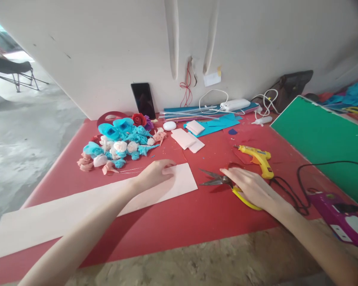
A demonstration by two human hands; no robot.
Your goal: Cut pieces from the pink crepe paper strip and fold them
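A long pale pink paper strip (179,180) lies slantwise across the left and middle of the table. My left hand (156,174) rests on it near its right end, thumb and fingers apart, and my forearm crosses over the strip. To the right, my right hand (247,184) is closed on scissors (216,180) with a yellow handle loop showing below. Their blades are spread and point left towards the strip's end. My palm hides part of the handles. Beyond the strip lie folded pale pink paper pieces (183,140).
Blue, white and pink paper flowers (119,147) are heaped at the back left. A phone (143,100) leans on the wall. A yellow glue gun (258,159) lies beyond my right hand, its cord running to a purple power box (340,218). A green board (322,147) stands at right.
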